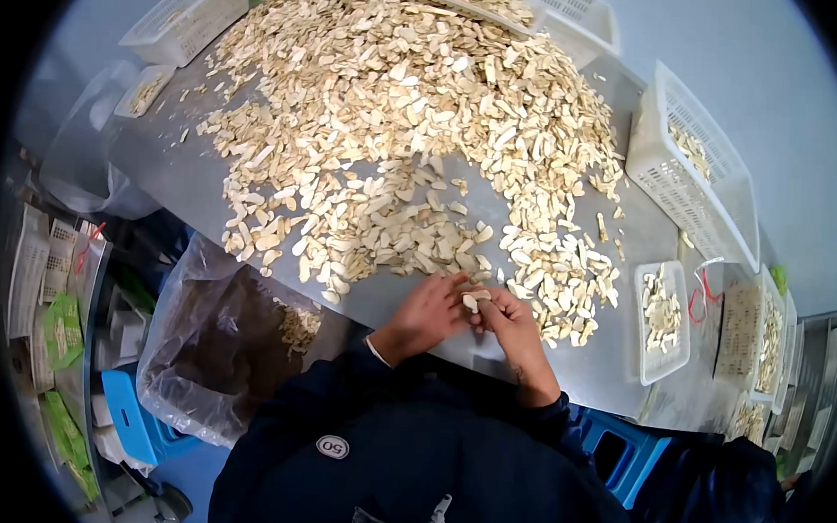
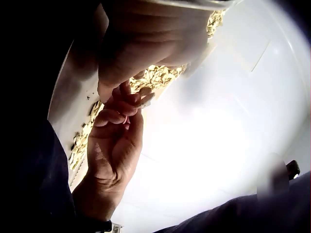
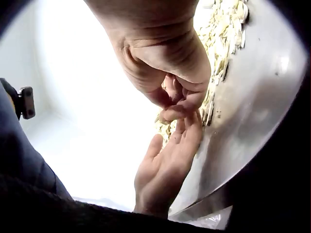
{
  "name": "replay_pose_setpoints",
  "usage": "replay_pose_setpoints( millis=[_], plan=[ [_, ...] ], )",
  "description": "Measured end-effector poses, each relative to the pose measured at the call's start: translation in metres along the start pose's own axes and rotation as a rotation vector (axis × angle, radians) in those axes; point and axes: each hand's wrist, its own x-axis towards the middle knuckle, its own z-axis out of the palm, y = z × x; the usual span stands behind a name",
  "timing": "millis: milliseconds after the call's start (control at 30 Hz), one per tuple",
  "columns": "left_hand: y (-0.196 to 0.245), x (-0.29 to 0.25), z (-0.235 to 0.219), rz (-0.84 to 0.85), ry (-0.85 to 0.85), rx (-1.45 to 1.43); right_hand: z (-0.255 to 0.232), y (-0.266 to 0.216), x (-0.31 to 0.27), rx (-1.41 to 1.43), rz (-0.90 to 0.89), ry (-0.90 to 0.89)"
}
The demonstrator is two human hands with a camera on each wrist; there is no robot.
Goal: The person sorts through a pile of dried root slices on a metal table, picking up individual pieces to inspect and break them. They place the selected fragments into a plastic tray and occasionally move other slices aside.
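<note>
Pale, flat dried slices lie heaped across the metal table, with a looser spread just beyond the hands. My right hand pinches one pale slice between thumb and curled fingers, close to the table's near edge. Beside it is my left hand, its fingers extended toward the right fingertips. In the right wrist view the left hand shows fairly straight fingers meeting the right hand from below. The left wrist view shows the right hand with bent fingers; the slice is mostly hidden there.
White perforated baskets stand around the table's far and right edges. A small white tray of slices sits at right, near a red string. Below the left edge is a plastic-lined bin. Blue stools flank my body.
</note>
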Motion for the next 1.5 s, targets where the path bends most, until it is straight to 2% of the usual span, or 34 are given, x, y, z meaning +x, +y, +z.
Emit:
replay_pose_setpoints(
  millis=[100,300,600,867,967,1067,1100,1200,1267,1300,1333,1367,1433,1500],
  plan=[
    [-0.001,0.001,0.006,-0.026,0.045,0.063,-0.008,-0.009,-0.008,0.089,0.110,0.091],
    [-0.002,0.002,0.011,-0.105,0.135,0.118,-0.040,0.005,-0.014,0.252,0.068,0.187],
    [-0.006,0.002,0.004,-0.138,0.130,0.137,-0.067,0.006,-0.022,0.408,0.008,0.288],
    [-0.006,0.002,-0.004,-0.142,0.040,0.156,-0.074,0.000,-0.027,0.499,-0.025,0.356],
    [-0.008,0.002,-0.003,-0.156,0.059,0.167,-0.067,0.005,-0.021,0.307,-0.019,0.366],
    [-0.007,0.002,0.024,-0.167,0.152,0.166,-0.048,0.002,-0.017,-0.098,-0.056,0.207],
    [-0.006,0.002,0.032,-0.173,0.192,0.163,-0.041,-0.008,-0.018,-0.174,-0.085,0.095],
    [-0.010,0.000,0.013,-0.139,0.143,0.177,-0.041,-0.019,-0.020,-0.144,-0.063,0.084],
    [-0.010,-0.001,-0.004,-0.130,0.124,0.254,-0.068,-0.006,-0.017,-0.031,-0.091,0.210],
    [-0.009,-0.002,-0.010,-0.126,0.115,0.292,-0.080,-0.011,-0.018,-0.048,-0.100,0.346],
    [-0.006,-0.002,-0.015,-0.100,0.115,0.297,-0.095,-0.014,-0.020,0.056,-0.135,0.506],
    [-0.003,-0.002,-0.018,-0.075,0.114,0.301,-0.116,-0.017,-0.024,0.186,-0.256,0.565],
    [0.005,-0.003,-0.020,-0.012,0.130,0.293,-0.183,-0.001,-0.028,0.624,-0.436,0.758],
    [0.013,-0.005,-0.013,0.065,0.161,0.268,-0.188,-0.032,-0.038,0.927,-0.515,0.934]
  ],
)
